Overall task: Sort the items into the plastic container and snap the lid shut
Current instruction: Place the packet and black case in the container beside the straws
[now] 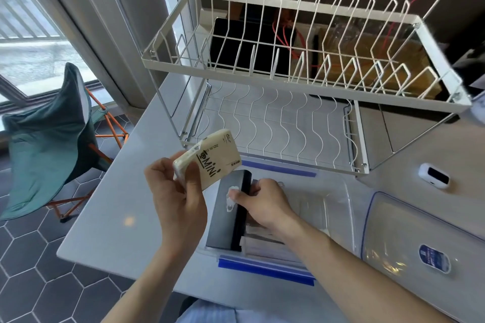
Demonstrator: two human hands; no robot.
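My right hand (pixel 262 204) stands the black box (pixel 227 217) in the container (pixel 338 207), my left hand (pixel 178 191) grips the tissue pack (pixel 210 162), lid (pixel 420 238) still off.

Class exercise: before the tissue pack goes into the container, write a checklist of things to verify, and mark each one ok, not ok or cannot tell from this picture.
1. Left hand grips the tissue pack firmly: ok.
2. Plastic container is open: ok.
3. Lid lies clear, on the table right of it: ok.
4. Right hand steadies the black box upright at the left end: ok.
5. Room left for the pack: ok, right half looks free.
6. Items beneath the right hand lie flat: cannot tell.
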